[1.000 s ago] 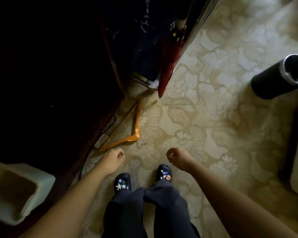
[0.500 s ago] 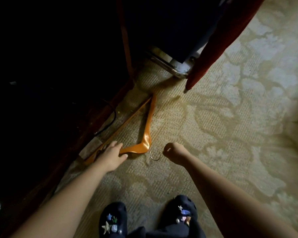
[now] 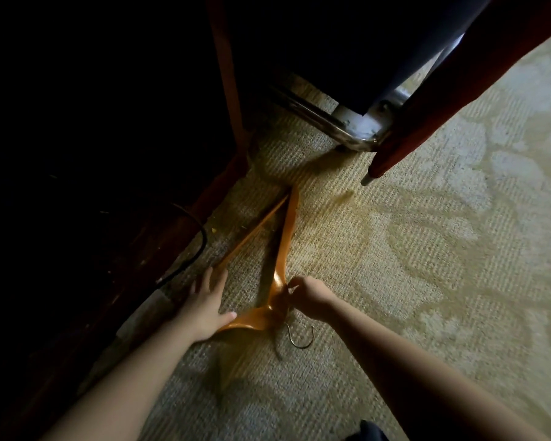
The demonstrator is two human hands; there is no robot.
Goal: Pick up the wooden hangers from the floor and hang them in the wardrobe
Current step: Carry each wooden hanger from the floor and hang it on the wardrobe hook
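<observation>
Two bare forearms enter from the bottom edge and converge over a patterned carpet (image 3: 427, 249), with a dark shoe tip (image 3: 368, 431) just visible between them at the lower border. The left hand (image 3: 206, 305) lies flat with fingers spread, its thumb pressed against the near arm of a wooden hanger (image 3: 282, 265), close to the bend. The right hand (image 3: 309, 291) is curled around the bend of the same hanger, fingers closed on the wood where the two arms meet. A metal hook (image 3: 301, 337) projects from the bend toward the viewer and rests on the carpet just below the right hand. The hanger lies on the floor, its far arm and thin crossbar running away from the hands to a point near a dark wooden base (image 3: 223, 189) at the left. A black cable (image 3: 194, 246) loops beside that base. Farther off, a chrome tube frame (image 3: 337, 128) with a white corner fitting stands on the carpet, and a red folded fabric item (image 3: 427, 106) with a pale tip slants down just beside it. The upper left is too dark to resolve.
</observation>
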